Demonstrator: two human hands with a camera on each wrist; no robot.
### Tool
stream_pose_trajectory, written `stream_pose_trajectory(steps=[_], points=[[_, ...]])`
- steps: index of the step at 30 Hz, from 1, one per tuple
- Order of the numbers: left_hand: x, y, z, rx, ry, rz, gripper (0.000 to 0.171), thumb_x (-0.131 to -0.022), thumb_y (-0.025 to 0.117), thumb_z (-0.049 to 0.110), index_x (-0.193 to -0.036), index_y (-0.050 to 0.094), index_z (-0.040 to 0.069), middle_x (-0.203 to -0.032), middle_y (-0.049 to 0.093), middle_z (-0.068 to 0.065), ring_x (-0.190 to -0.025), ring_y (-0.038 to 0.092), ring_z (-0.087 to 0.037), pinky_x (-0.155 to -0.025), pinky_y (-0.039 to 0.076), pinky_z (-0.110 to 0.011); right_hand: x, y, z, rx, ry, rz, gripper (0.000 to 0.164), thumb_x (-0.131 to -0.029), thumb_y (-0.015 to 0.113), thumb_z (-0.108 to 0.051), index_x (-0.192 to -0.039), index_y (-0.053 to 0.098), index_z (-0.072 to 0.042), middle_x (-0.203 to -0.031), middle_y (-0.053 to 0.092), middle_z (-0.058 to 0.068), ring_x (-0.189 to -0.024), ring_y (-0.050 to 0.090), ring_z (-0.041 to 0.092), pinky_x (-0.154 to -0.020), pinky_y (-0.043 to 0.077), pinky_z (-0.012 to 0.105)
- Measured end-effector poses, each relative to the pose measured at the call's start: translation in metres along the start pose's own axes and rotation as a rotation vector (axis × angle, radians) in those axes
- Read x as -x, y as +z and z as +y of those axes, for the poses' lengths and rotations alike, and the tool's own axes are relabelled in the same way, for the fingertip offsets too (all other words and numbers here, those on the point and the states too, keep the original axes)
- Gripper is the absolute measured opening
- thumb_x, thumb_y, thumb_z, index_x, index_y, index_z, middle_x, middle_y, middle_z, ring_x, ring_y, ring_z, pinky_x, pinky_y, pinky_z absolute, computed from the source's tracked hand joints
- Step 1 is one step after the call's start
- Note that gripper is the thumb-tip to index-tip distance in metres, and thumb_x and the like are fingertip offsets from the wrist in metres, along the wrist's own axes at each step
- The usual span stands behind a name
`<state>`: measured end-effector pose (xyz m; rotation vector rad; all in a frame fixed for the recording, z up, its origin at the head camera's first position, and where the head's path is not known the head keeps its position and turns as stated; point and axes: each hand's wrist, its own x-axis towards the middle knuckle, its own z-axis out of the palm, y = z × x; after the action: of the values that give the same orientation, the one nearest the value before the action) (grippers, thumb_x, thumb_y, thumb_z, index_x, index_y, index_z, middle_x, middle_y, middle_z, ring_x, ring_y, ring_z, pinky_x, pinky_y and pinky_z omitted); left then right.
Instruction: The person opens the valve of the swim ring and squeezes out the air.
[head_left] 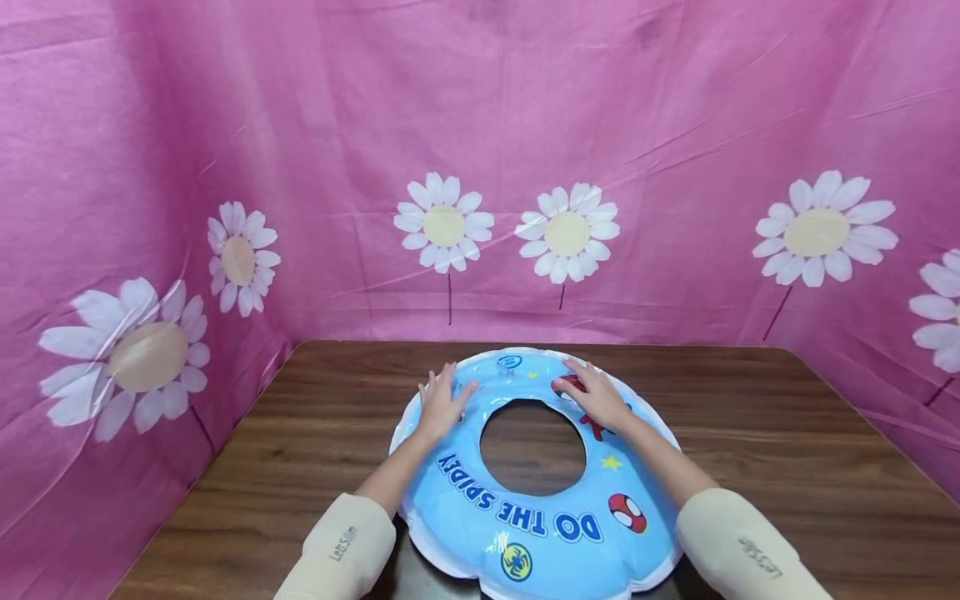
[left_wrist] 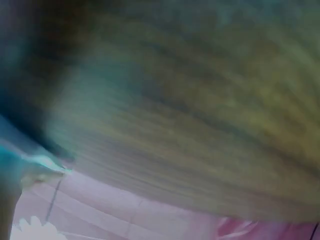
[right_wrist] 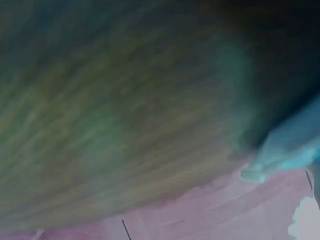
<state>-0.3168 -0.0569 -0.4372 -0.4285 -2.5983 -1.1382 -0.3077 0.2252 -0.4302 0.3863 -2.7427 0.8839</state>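
Observation:
A blue inflatable swim ring (head_left: 570,558) with a scalloped white edge lies on the wooden table, printed with "DO THE SPIDEY", yellow stars and red masked figures. My left hand (head_left: 442,407) rests on its far left part, fingers spread and pointing away from me. On the far right part lies my right hand (head_left: 598,402), its fingers stretched over a printed red figure. Both wrist views are blurred; the ring's edge (left_wrist: 30,152) shows at the left wrist view's left side, and its rim (right_wrist: 290,147) appears at the right side of the right wrist view.
The brown wood-grain table (head_left: 757,433) extends on both sides of the ring. Behind and beside it hangs a pink cloth (head_left: 345,167) printed with large white daisies. Pale sleeves (head_left: 341,546) cover both forearms up to near the wrists.

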Motion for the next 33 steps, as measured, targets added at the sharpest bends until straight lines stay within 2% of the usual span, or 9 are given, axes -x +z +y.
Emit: stream_pose_trajectory(steps=[3,5,9,12,14,17,20,28,33], points=[[-0.002,-0.012,0.010,0.168,0.181,0.100,0.049,-0.090,0.057,0.023,-0.131,0.045,-0.002,-0.138,0.038,-0.020,-0.131,0.021,-0.041,-0.105,0.004,-0.055,0.008,-0.018,-0.011,-0.039,-0.102,-0.013,0.050,-0.090,0.060,-0.027,-0.131,0.049,-0.001,-0.137,0.042,0.018,-0.129,0.028,0.041,-0.102,0.019,0.056],[0.002,-0.020,0.020,0.184,0.337,0.075,0.043,-0.089,0.059,0.015,-0.128,0.049,-0.001,-0.136,0.042,-0.018,-0.130,0.026,-0.037,-0.106,0.009,-0.052,0.020,-0.026,-0.022,-0.015,-0.194,-0.039,0.049,-0.088,0.062,-0.027,-0.128,0.053,-0.001,-0.134,0.045,0.017,-0.127,0.031,0.039,-0.101,0.023,0.054],[0.032,-0.029,0.048,0.107,0.684,-0.195,0.041,-0.087,0.060,0.015,-0.125,0.053,0.003,-0.135,0.045,-0.015,-0.128,0.033,-0.030,-0.105,0.020,-0.047,0.060,-0.034,-0.045,0.080,-0.375,-0.128,0.052,-0.088,0.061,-0.038,-0.128,0.054,-0.007,-0.133,0.048,0.011,-0.126,0.036,0.035,-0.098,0.029,0.054],[0.065,-0.032,0.061,-0.059,0.931,-0.443,0.045,-0.092,0.054,0.028,-0.132,0.049,0.009,-0.139,0.042,-0.007,-0.131,0.030,-0.023,-0.105,0.021,-0.044,0.094,-0.036,-0.055,0.162,-0.508,-0.186,0.053,-0.088,0.057,-0.043,-0.130,0.053,-0.011,-0.135,0.046,0.007,-0.126,0.037,0.032,-0.096,0.031,0.055],[0.085,-0.031,0.061,-0.191,1.040,-0.584,0.052,-0.096,0.044,0.038,-0.141,0.038,0.014,-0.146,0.031,-0.001,-0.135,0.021,-0.019,-0.107,0.015,-0.044,0.112,-0.034,-0.057,0.203,-0.582,-0.213,0.053,-0.089,0.056,-0.044,-0.132,0.051,-0.013,-0.137,0.045,0.005,-0.126,0.036,0.032,-0.100,0.027,0.051],[0.105,-0.028,0.053,-0.346,1.076,-0.717,0.058,-0.097,0.030,0.046,-0.149,0.015,0.022,-0.152,0.010,0.005,-0.138,0.007,-0.017,-0.109,0.006,-0.042,0.131,-0.028,-0.054,0.273,-0.632,-0.242,0.059,-0.090,0.052,-0.046,-0.139,0.042,-0.015,-0.142,0.038,0.004,-0.129,0.033,0.030,-0.107,0.013,0.040],[0.115,-0.021,0.044,-0.400,1.048,-0.789,0.060,-0.098,0.023,0.047,-0.149,0.001,0.026,-0.153,-0.003,0.006,-0.138,-0.003,-0.018,-0.108,0.001,-0.042,0.142,-0.018,-0.047,0.333,-0.648,-0.273,0.064,-0.092,0.046,-0.049,-0.145,0.031,-0.017,-0.147,0.029,0.004,-0.132,0.026,0.030,-0.108,-0.001,0.029],[0.120,-0.010,0.037,-0.425,1.051,-0.836,0.058,-0.099,0.021,0.046,-0.148,-0.002,0.026,-0.152,-0.006,0.006,-0.137,-0.005,-0.015,-0.109,0.001,-0.040,0.150,-0.002,-0.034,0.378,-0.645,-0.284,0.066,-0.093,0.042,-0.050,-0.147,0.024,-0.016,-0.150,0.023,0.003,-0.135,0.018,0.030,-0.107,-0.006,0.031],[0.119,-0.012,0.037,-0.463,1.060,-0.824,0.059,-0.098,0.024,0.047,-0.148,-0.001,0.027,-0.153,-0.005,0.006,-0.137,-0.005,-0.016,-0.109,0.003,-0.042,0.143,-0.012,-0.039,0.244,-0.576,-0.421,0.064,-0.094,0.042,-0.048,-0.147,0.023,-0.019,-0.150,0.021,0.001,-0.136,0.015,0.030,-0.106,-0.008,0.026]])
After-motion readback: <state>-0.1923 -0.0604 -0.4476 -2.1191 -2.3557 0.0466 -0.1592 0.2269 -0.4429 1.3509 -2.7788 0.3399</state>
